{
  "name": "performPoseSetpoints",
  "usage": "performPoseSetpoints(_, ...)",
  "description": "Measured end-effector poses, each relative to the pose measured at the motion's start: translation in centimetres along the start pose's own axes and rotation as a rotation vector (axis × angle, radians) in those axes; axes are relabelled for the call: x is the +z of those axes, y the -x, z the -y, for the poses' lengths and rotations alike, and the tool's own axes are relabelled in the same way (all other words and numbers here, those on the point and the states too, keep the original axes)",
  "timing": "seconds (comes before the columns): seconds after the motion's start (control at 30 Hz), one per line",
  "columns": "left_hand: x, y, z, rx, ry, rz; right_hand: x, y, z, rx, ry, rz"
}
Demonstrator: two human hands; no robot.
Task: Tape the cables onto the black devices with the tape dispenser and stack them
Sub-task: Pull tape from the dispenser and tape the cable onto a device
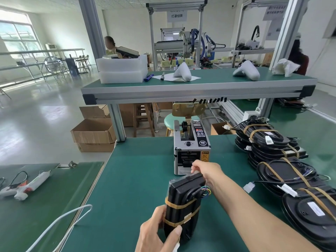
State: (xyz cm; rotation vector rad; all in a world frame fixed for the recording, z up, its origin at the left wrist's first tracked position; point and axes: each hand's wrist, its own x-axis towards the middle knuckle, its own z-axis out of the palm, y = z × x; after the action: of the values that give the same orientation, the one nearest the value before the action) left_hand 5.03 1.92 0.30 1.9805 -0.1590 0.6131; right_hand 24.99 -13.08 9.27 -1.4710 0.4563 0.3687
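Note:
A black device (183, 202) stands on edge on the green table (131, 179), two tan tape bands around it and a cable with coloured wires at its right side. My left hand (156, 231) grips its near end. My right hand (203, 170) reaches over the device's far end to the mouth of the grey tape dispenser (190, 148), fingers pinched; any tape piece between them is too small to tell. Stacks of taped black devices (272, 144) with white connectors lie to the right.
A glue gun (25, 186) lies on the left table, and a white cable (60, 224) crosses the gap. More taped devices (309, 213) fill the near right. A raised shelf (181, 84) with foam blocks stands behind; cardboard boxes (94, 133) sit on the floor.

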Motion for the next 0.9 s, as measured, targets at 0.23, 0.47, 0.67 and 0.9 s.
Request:
performPoseSetpoints(0.23,-0.1,0.0,0.1,0.018,0.012,0.036,-4.8,4.7,0.0,-0.3,-0.012,0.271)
performPoseSetpoints(0.47,-0.2,0.0,0.1,0.018,0.003,0.031,-5.9,10.8,0.4,-0.435,0.112,0.376)
performPoseSetpoints(0.67,0.0,0.1,-0.1,0.018,-0.005,0.043,-5.4,11.2,-0.1,-0.454,0.178,0.366)
performPoseSetpoints(0.9,0.0,0.1,-0.2,0.016,-0.009,0.038,-5.4,10.5,-0.4,-0.471,0.255,0.377)
